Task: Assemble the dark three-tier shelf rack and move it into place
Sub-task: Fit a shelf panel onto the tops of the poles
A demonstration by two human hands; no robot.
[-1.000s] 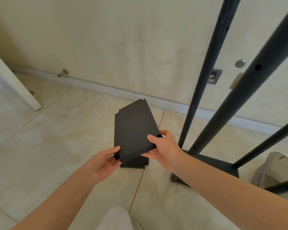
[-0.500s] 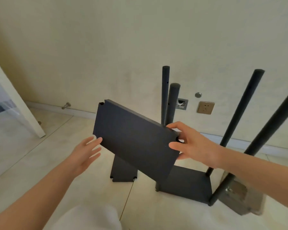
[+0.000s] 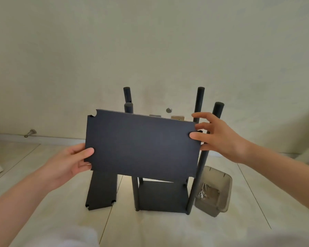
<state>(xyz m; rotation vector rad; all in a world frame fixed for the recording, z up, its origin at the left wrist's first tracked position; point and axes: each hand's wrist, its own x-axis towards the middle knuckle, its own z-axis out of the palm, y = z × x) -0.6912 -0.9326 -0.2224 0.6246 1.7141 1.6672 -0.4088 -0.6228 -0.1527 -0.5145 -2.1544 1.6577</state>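
The left grip (image 3: 70, 163) is a hand closed on the lower left edge of the shelf panel (image 3: 141, 145): the thumb lies flat on the near face and the fingers are tucked behind. The right grip (image 3: 219, 134) pinches the panel's right edge just under its upper corner, thumb on the near face, the other fingers spread loosely behind and above the edge. Both forearms reach forward from the lower corners of the view, the right wrist higher than the left.

The panel hangs in the air between the two grips, nearly upright with its broad face toward the camera and its top edge sloping down to the right. It stands in front of the rack's four posts (image 3: 218, 111), which rise from the bottom shelf (image 3: 162, 195) on the floor (image 3: 43, 202). A second panel (image 3: 102, 189) lies flat on the floor just left of that base. A grey bin (image 3: 214, 191) holding screws sits just beside the base's right edge.
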